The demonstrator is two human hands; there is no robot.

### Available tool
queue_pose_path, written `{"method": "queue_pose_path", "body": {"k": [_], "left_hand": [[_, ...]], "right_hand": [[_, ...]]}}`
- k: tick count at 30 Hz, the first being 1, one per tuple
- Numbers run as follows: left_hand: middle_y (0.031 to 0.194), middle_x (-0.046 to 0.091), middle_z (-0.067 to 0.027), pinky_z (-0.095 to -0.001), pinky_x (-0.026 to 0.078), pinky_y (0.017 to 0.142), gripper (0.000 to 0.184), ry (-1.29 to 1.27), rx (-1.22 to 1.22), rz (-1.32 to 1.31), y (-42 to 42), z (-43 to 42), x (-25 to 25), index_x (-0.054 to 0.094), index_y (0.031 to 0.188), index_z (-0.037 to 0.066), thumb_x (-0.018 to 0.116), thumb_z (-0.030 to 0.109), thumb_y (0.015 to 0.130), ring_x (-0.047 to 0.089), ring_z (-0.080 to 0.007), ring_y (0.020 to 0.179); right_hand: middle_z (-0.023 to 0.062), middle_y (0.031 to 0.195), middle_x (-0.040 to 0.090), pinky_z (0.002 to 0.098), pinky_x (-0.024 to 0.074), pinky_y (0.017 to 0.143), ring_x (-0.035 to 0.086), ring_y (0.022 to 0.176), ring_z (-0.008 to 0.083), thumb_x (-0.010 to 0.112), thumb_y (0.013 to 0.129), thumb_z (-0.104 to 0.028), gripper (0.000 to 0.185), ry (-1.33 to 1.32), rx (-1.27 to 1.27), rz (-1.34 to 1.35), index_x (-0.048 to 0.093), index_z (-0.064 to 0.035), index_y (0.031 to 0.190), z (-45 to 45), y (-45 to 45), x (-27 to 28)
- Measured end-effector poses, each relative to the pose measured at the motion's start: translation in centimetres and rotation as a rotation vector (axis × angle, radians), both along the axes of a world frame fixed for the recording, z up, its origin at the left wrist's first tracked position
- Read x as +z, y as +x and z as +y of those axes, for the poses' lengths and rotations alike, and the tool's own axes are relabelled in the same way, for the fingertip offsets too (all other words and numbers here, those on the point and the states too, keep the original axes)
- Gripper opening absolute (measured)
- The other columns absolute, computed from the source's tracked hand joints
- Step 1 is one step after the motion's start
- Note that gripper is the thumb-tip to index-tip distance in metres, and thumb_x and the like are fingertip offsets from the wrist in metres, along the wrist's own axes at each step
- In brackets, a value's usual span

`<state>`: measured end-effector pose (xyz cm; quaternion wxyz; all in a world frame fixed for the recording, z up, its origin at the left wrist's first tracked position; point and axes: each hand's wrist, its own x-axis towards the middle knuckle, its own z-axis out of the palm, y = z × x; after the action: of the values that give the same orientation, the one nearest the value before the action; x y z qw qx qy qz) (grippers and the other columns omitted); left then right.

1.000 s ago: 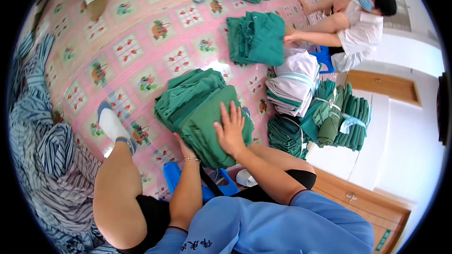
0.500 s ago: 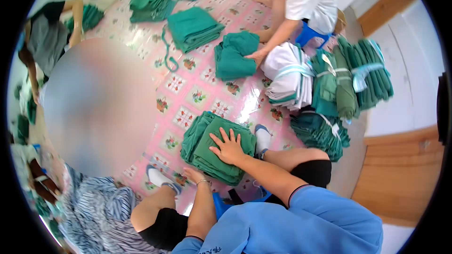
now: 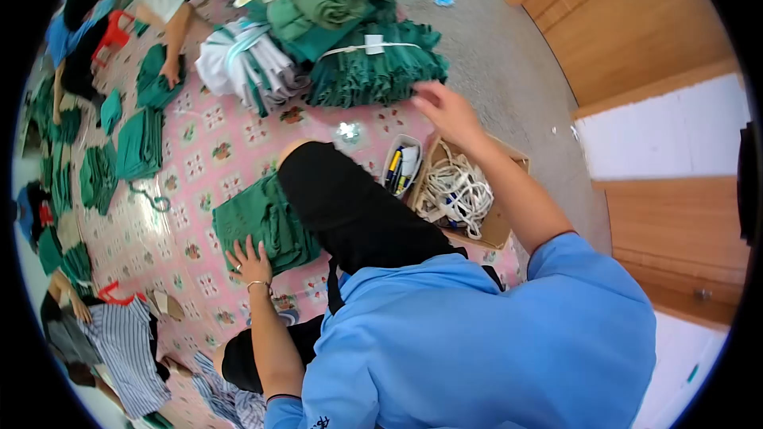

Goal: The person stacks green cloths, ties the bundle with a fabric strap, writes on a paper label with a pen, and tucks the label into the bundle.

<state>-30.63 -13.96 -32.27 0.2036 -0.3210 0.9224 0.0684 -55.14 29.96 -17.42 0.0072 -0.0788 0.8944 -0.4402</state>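
My left hand [image 3: 250, 260] lies with spread fingers on the near edge of a stack of folded green cloth [image 3: 266, 218] on the floor. My right hand [image 3: 451, 114] is stretched out to the right, fingers apart and holding nothing that I can see. It is close to the right end of a tied bundle of green cloth [image 3: 373, 71]; whether it touches the bundle I cannot tell. Below my right forearm stands a cardboard box [image 3: 498, 226] full of white cords [image 3: 457, 195]. Beside it is a small white container [image 3: 413, 143] with markers in it.
More tied bundles, a white one [image 3: 246, 63] and a rolled green one [image 3: 318, 8], lie beyond my knee. A co-worker's hand [image 3: 170, 71] rests on another green stack [image 3: 153, 83]. Further stacks [image 3: 139, 147] and seated people line the left. Wooden doors [image 3: 636, 24] stand at right.
My view has swung to the right, bringing the box of cords into sight. My right hand has left the green stack and reached out rightward; my left hand has come onto the stack.
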Motion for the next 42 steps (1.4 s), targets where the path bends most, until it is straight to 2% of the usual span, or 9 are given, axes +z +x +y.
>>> {"method": "queue_pose_path", "body": {"k": [5, 7, 13, 18, 24, 27, 33, 39, 42], "left_hand": [[0.154, 0.016, -0.0102, -0.0652, -0.001, 0.106, 0.068, -0.052, -0.192, 0.088, 0.0, 1.0, 0.6, 0.027, 0.146, 0.028, 0.042, 0.06, 0.088, 0.005, -0.0333, 0.143], [0.154, 0.014, -0.0131, -0.0646, 0.001, 0.107, 0.088, -0.039, -0.322, 0.067, -0.1, 3.9, 1.5, 0.021, 0.147, 0.014, 0.062, 0.052, 0.079, 0.006, -0.0348, 0.143], [0.155, 0.003, -0.0142, -0.0636, 0.01, 0.108, 0.102, -0.245, -0.413, -0.019, 2.0, 4.8, -4.2, 0.016, 0.146, 0.003, 0.077, 0.03, 0.068, 0.001, -0.0393, 0.142], [0.155, -0.005, -0.0154, -0.061, 0.011, 0.11, 0.062, -0.249, -0.289, -0.229, 0.3, 4.5, -5.0, 0.027, 0.142, -0.003, 0.046, 0.012, 0.085, -0.006, -0.0396, 0.142], [0.155, -0.009, -0.0165, -0.0613, 0.009, 0.11, 0.067, -0.188, -0.249, -0.263, -0.3, 5.2, -4.2, 0.025, 0.143, -0.002, 0.051, 0.015, 0.083, -0.009, -0.0394, 0.142], [0.155, -0.008, -0.0159, -0.063, 0.008, 0.109, 0.076, -0.128, -0.268, -0.186, 0.1, 4.4, -3.8, 0.025, 0.144, 0.001, 0.059, 0.026, 0.081, -0.007, -0.0391, 0.142], [0.154, 0.012, -0.0163, -0.065, 0.01, 0.106, 0.088, 0.256, -0.206, -0.068, -0.2, 1.6, 0.8, 0.028, 0.145, 0.01, 0.068, 0.048, 0.076, 0.004, -0.0367, 0.143], [0.146, 0.034, -0.0159, -0.0428, 0.021, 0.111, 0.06, 0.557, -0.118, 0.643, -2.5, 1.2, 8.0, 0.037, 0.14, 0.005, 0.06, 0.026, 0.088, 0.027, -0.0304, 0.137], [0.144, 0.036, -0.015, -0.041, 0.021, 0.112, 0.058, 0.744, -0.044, 0.974, -5.8, 5.5, 15.5, 0.036, 0.138, 0.001, 0.058, 0.021, 0.089, 0.03, -0.0267, 0.136]], "right_hand": [[0.0197, 0.113, 0.061, 0.041, 0.0454, 0.091, 0.058, 0.104, 0.0362, 0.071, 0.076, -0.031, 0.051, 0.607, 0.0, -0.646, 0.058, -0.006, 0.119, 11.7, 13.3, -8.4], [0.017, 0.114, 0.06, 0.0395, 0.0438, 0.094, 0.057, 0.108, 0.0338, 0.069, 0.077, -0.027, 0.053, 0.466, 0.23, -0.886, 0.054, -0.0096, 0.125, 12.1, 18.9, -11.3], [0.012, 0.114, 0.059, 0.0408, 0.0459, 0.088, 0.059, 0.103, 0.0316, 0.052, 0.079, -0.004, 0.047, 0.65, 0.193, -0.539, 0.052, -0.0124, 0.126, 10.5, 26.0, -17.3], [0.0134, 0.114, 0.059, 0.0408, 0.0463, 0.086, 0.058, 0.102, 0.0331, 0.049, 0.081, -0.004, 0.045, 0.487, 0.124, -0.435, 0.052, -0.0117, 0.125, 9.3, 25.3, -17.3], [0.0163, 0.101, 0.064, 0.0449, 0.0475, 0.078, 0.06, 0.09, 0.0364, 0.059, 0.086, -0.027, 0.052, 0.224, 0.344, -0.491, 0.045, -0.0111, 0.134, 8.7, 18.9, -17.7], [0.0186, 0.09, 0.066, 0.0457, 0.0484, 0.075, 0.062, 0.082, 0.0388, 0.056, 0.087, -0.025, 0.049, 0.167, 0.006, -0.703, 0.045, -0.01, 0.133, 9.3, 14.5, -16.6], [0.0181, 0.084, 0.066, 0.0453, 0.0493, 0.072, 0.064, 0.083, 0.0352, 0.049, 0.086, -0.015, 0.022, 0.787, 0.12, -0.412, 0.065, -0.0085, 0.1, 12.1, 11.5, -22.5], [0.0162, 0.09, 0.068, 0.0431, 0.0494, 0.076, 0.065, 0.084, 0.0329, 0.056, 0.088, -0.038, 0.032, 0.433, -0.424, -0.378, 0.067, -0.0104, 0.099, 16.7, 6.9, -4.8], [0.0117, 0.071, 0.063, 0.0368, 0.0467, 0.065, 0.061, 0.068, 0.0226, 0.057, 0.087, -0.04, 0.033, 0.381, -0.63, -0.196, 0.067, -0.0087, 0.094, 19.6, 5.9, 9.0]]}}
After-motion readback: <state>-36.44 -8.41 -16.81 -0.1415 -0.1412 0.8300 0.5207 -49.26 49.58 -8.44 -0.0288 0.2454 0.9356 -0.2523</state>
